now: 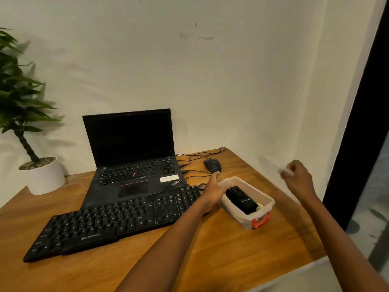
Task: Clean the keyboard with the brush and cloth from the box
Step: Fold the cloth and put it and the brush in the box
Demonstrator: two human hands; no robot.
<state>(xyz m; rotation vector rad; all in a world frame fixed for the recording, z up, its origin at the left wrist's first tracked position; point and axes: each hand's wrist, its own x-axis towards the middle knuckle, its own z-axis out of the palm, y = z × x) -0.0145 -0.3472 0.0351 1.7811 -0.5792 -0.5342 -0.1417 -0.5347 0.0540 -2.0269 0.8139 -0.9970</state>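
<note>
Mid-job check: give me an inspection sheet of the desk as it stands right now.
Surface: wooden desk, set against a white wall.
Job's things: black keyboard in front of the laptop; clear plastic box, lid off, with a black device and something yellowish inside; brush and cloth not clearly seen.
Clutter: open laptop, screen dark; mouse.
Grips: left hand holds the box's rim; right hand raised, pinching something pale and blurred.
Cables: black cables run behind the box to the laptop's side.
Surroundings: potted plant at left; dark frame at right.
</note>
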